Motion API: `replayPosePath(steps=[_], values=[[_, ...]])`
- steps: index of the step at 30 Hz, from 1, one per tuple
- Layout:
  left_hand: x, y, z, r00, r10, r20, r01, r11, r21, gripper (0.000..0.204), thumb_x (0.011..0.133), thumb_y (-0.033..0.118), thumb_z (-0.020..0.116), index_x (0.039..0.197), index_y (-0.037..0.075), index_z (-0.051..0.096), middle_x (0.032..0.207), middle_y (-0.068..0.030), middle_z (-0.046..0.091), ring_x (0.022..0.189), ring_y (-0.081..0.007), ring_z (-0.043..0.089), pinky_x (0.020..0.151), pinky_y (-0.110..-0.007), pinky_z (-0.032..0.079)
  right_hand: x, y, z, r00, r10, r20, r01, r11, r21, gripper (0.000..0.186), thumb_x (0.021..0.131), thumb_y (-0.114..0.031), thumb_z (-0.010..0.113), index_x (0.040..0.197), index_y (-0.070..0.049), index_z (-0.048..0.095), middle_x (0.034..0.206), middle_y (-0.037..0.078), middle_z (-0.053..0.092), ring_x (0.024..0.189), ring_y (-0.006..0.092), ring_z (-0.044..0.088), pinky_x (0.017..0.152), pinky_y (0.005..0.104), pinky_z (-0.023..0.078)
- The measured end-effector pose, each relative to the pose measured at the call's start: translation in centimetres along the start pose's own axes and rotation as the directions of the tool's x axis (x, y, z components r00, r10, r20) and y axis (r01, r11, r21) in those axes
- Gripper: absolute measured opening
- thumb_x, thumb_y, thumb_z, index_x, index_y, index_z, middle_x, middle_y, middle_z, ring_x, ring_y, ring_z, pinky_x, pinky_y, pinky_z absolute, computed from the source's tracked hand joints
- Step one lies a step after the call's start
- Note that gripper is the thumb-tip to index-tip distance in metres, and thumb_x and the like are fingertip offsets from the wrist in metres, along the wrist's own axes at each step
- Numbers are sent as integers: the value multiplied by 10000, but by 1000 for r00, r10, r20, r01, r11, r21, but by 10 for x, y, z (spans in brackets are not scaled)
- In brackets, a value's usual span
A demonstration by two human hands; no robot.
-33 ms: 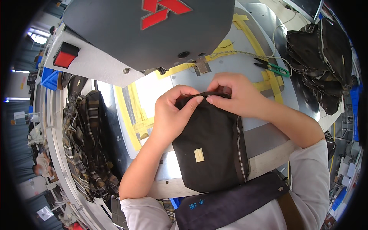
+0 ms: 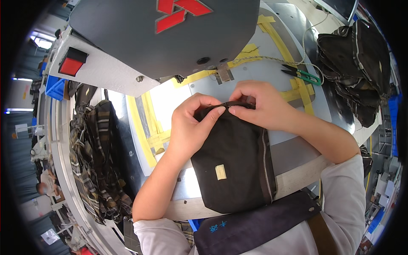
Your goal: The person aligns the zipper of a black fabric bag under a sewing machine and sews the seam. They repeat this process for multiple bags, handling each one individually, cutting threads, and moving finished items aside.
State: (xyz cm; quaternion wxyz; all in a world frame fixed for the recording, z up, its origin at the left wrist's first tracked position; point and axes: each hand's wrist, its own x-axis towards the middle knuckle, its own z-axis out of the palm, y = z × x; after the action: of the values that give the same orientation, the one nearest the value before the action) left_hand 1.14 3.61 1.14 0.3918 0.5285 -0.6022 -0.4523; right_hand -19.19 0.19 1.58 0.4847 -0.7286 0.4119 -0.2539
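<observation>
A dark fabric pouch (image 2: 229, 165) lies near the table's front edge, with a small pale tape square on its face and a silver zipper (image 2: 267, 165) down its right side. My left hand (image 2: 191, 123) pinches the pouch's upper edge between thumb and fingers. Close beside it, my right hand (image 2: 263, 108) grips the same edge, where a short stretch of zipper shows between the thumbs. Above both hands is the grey machine head (image 2: 165, 46) with its small metal fitting (image 2: 223, 73) over a translucent plate marked with yellow tape (image 2: 144, 131).
Green-handled snips (image 2: 308, 77) and a pale cord lie at upper right, beside piled dark zippered pieces (image 2: 355, 63). Plaid and dark fabric (image 2: 95, 153) heaps along the left. A blue bin (image 2: 57, 87) and a monitor corner (image 2: 340, 8) stand behind. A co-worker (image 2: 47, 185) is at far left.
</observation>
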Motion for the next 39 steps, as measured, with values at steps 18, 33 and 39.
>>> replayPosePath(steps=[18,33,39], values=[[22,-3,3,991,-56,-121,75,984,163,174,804,140,728,865,-8,659,764,-55,651,703,-132,596,675,-267,479,13,13,-8,977,-34,-212,-13,977,-215,182,819,-213,684,900,-50,675,780,72,649,724,227,631,659,345,486],[60,6,4,980,-175,-91,197,875,441,260,796,253,694,904,17,687,810,-71,671,754,-139,621,736,-272,470,54,8,-24,982,101,-157,-150,928,-342,135,758,-158,625,862,-72,620,785,83,654,769,272,639,676,393,489],[66,1,1,987,-119,-103,152,895,420,333,812,312,679,985,29,707,860,-62,696,816,-150,636,780,-277,470,56,1,-25,982,22,-188,-96,915,-393,103,768,-98,618,866,-67,623,784,65,627,766,261,636,658,378,486]])
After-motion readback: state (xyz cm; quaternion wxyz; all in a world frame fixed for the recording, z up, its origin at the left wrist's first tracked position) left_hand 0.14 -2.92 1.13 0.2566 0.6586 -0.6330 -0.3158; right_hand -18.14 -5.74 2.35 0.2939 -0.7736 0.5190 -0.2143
